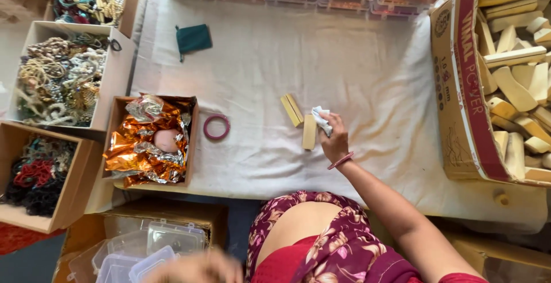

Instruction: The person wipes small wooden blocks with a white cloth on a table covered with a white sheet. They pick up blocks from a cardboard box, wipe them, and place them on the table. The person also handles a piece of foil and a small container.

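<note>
Nearest you, your left hand (198,267) is a blur over clear plastic boxes (140,251), its grip unreadable. Farther out, your right hand (334,139), arm extended, pinches a white cloth (321,119) beside two wooden blocks (309,131).

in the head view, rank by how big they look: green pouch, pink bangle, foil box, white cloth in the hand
1. foil box
2. green pouch
3. pink bangle
4. white cloth, partly hidden by the right hand, so unsure

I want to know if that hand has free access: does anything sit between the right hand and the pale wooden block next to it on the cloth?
Nothing visible does. The right hand, holding a white cloth, is right beside the upright wooden block; only bare table cover surrounds them.
</note>
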